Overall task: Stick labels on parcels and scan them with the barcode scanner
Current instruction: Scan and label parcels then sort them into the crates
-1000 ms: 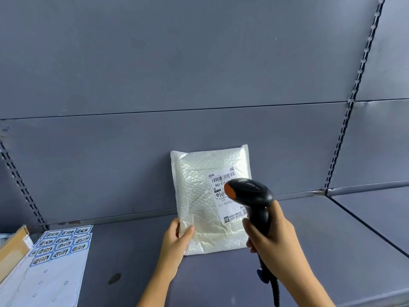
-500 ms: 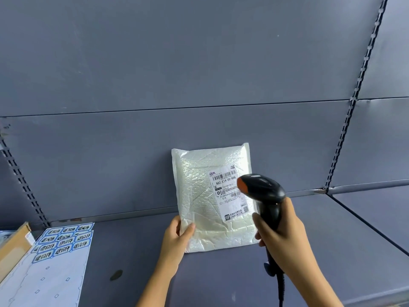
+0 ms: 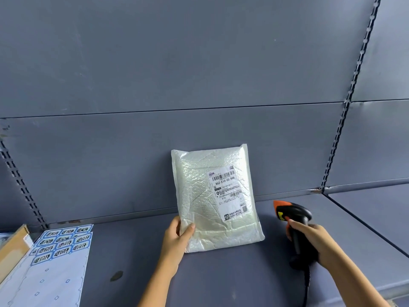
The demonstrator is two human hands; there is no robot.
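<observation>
A white bubble-wrap parcel (image 3: 199,202) stands on the grey shelf (image 3: 221,273), leaning against the back panel. A white shipping label (image 3: 230,191) with barcodes is stuck on its right half. My left hand (image 3: 177,242) grips the parcel's lower left corner, thumb on the front. My right hand (image 3: 309,240) grips the handle of a black barcode scanner (image 3: 292,213) with orange trim. The scanner is to the right of the parcel, apart from it, with its head turned left. Its cable hangs down below my hand.
A sheet of blue-edged stickers (image 3: 59,247) lies at the shelf's left front, several rows peeled off. A cardboard box edge (image 3: 13,249) sits at the far left. A dark spot (image 3: 116,275) marks the shelf. Slotted uprights (image 3: 345,107) run up the back wall.
My right hand has swung the scanner from in front of the label out to the right and lower, uncovering the whole label. The left hand and the parcel stay put.
</observation>
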